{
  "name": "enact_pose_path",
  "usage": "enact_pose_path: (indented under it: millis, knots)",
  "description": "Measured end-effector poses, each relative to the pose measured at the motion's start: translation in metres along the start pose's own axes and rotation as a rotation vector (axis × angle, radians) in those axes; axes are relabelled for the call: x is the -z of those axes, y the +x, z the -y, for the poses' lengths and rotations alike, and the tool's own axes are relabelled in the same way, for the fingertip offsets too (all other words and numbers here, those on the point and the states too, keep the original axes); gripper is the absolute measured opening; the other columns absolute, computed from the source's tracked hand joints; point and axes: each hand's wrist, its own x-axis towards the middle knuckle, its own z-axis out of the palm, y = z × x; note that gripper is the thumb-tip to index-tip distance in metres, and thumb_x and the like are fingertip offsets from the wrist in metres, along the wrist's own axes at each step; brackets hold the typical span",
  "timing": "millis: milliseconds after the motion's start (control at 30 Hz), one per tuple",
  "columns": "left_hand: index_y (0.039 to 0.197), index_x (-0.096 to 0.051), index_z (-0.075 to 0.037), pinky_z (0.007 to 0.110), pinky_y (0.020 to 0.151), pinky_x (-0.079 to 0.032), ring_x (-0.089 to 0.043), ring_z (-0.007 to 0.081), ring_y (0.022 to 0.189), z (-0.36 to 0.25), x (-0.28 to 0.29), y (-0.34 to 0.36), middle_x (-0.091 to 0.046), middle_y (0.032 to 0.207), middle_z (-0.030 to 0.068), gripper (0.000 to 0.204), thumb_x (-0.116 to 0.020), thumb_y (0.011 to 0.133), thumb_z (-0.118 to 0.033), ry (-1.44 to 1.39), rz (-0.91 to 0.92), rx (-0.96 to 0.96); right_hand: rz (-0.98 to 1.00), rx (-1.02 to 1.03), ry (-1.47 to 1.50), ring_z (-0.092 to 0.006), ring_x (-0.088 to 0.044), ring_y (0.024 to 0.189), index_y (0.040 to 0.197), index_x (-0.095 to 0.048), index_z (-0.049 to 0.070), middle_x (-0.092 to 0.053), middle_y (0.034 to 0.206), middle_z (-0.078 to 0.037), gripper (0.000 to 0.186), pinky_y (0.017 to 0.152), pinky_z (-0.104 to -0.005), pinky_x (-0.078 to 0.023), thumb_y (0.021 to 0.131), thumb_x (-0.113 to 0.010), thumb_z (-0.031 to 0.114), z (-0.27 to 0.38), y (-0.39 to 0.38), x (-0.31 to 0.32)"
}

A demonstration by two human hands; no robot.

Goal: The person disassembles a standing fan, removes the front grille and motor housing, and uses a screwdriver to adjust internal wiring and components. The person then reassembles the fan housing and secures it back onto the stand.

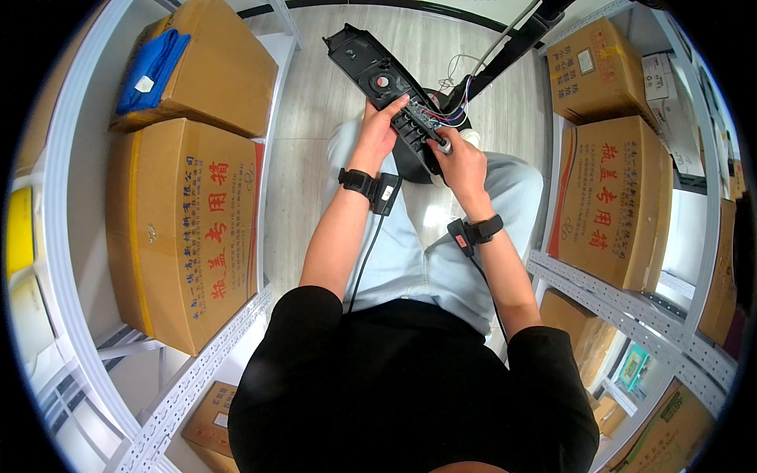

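A long black plastic housing (pixel 364 61) with a round opening and moulded ribs is held at a slant above my lap. My left hand (pixel 377 135) is closed on its left edge, the thumb lying across the top. At the lower right end of the housing, my right hand (pixel 464 164) pinches a short silver-grey cylinder (pixel 445 147); its exact kind cannot be made out. Several thin coloured wires (pixel 459 115) run from the housing's right side, just above the right fingers. Parts of the fingers are hidden under the housing.
Metal shelves (pixel 189 394) with cardboard boxes (pixel 197 229) flank me on the left, and more boxes (pixel 611 201) stand on the right. A folded blue cloth (pixel 154 71) lies on one box. A black post (pixel 509 59) rises ahead. Each wrist wears a black strapped device (pixel 383 193) with a cable.
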Motion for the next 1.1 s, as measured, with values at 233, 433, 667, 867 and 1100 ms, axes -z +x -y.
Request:
enact_pose_path:
  millis: [233,433,667,867,1100]
  knots:
    - [0.122,-0.053,-0.006,0.036,0.089,-0.055,-0.065,0.0212,0.101,-0.002,-0.009,-0.006,-0.064,0.112,0.0078,0.05,-0.074,0.079,0.007,0.059,-0.041,0.014,0.043,0.006,0.039,-0.0279,-0.069,0.066,0.1,-0.065,0.015,-0.07,0.075,-0.008,0.026,0.055,-0.0393,-0.053,0.082,-0.078,0.03,-0.001,-0.007,-0.001]
    - [0.119,-0.06,-0.002,0.038,0.088,-0.056,-0.067,0.0239,0.099,-0.003,-0.003,-0.005,-0.067,0.11,0.0095,0.042,-0.073,0.08,0.007,0.053,-0.02,0.074,0.1,-0.059,0.071,-0.0297,-0.07,0.072,0.099,-0.067,0.012,-0.071,0.079,-0.01,0.028,0.061,-0.0395,-0.055,0.081,-0.078,0.031,0.007,-0.007,0.007]
    - [0.118,-0.061,-0.002,0.037,0.089,-0.055,-0.067,0.0232,0.099,-0.007,0.0,-0.005,-0.068,0.109,0.0092,0.038,-0.072,0.082,0.003,0.091,-0.018,0.104,-0.007,-0.415,0.429,-0.007,-0.058,0.058,0.094,-0.073,0.007,-0.068,0.075,0.0,0.03,0.055,-0.0242,-0.047,0.08,-0.083,0.031,-0.016,0.011,0.035]
    - [0.117,-0.062,-0.001,0.036,0.089,-0.055,-0.067,0.0231,0.1,-0.007,-0.001,-0.008,-0.069,0.11,0.0098,0.035,-0.073,0.083,0.001,0.105,-0.007,0.126,0.306,-0.565,0.76,-0.0049,-0.052,0.056,0.105,-0.07,0.008,-0.067,0.082,0.001,0.032,0.051,-0.0218,-0.04,0.082,-0.082,0.027,-0.054,0.016,0.021]
    - [0.116,-0.06,-0.003,0.034,0.084,-0.055,-0.066,0.02,0.097,-0.003,0.0,-0.012,-0.067,0.107,0.0076,0.037,-0.073,0.082,0.003,0.169,-0.001,0.123,0.557,-0.537,0.968,-0.0031,-0.051,0.062,0.118,-0.069,0.009,-0.06,0.08,0.006,0.04,0.053,-0.0201,-0.04,0.082,-0.082,0.02,-0.058,0.008,0.015]
